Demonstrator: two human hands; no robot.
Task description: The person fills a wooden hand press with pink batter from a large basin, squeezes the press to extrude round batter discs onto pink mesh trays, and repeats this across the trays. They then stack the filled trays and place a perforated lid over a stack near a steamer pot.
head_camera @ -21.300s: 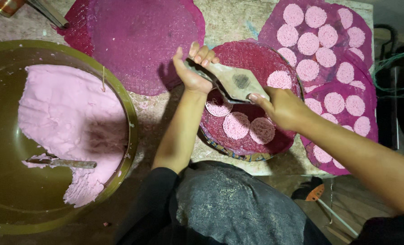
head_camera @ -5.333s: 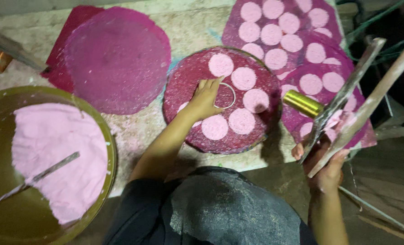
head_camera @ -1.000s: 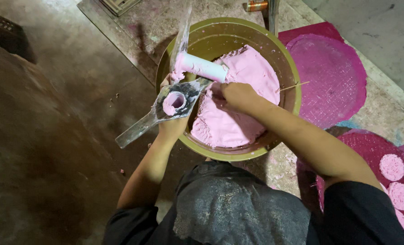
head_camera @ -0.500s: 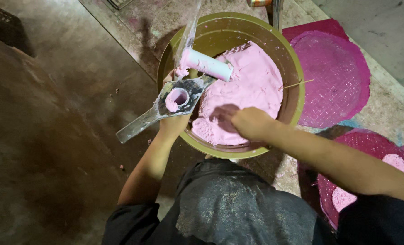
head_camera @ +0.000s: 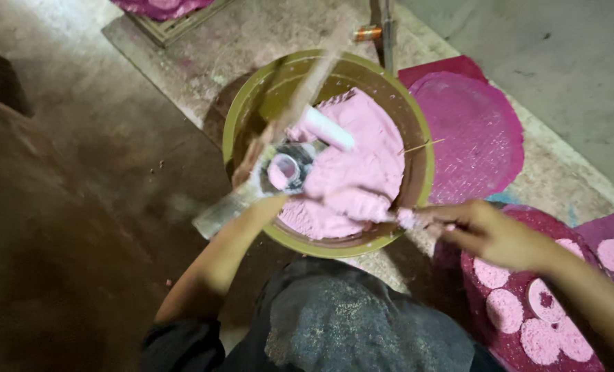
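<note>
Pink dough (head_camera: 362, 172) under left hand's (head_camera: 269, 200) press (head_camera: 283, 169)

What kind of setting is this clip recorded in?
Probably a small floor-level food workshop: a wide basin of pink dough on rough concrete floor, with round magenta mats carrying pink discs.

Dough (head_camera: 362, 172) in the bowl (head_camera: 417, 138), mat (head_camera: 476, 134) right of it, perhaps touching

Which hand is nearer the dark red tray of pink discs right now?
Right. The right hand hangs at the near left edge of the dark red tray, gripping a thin tool. The left hand is off at the green bowl's front rim, holding the metal press.
</note>
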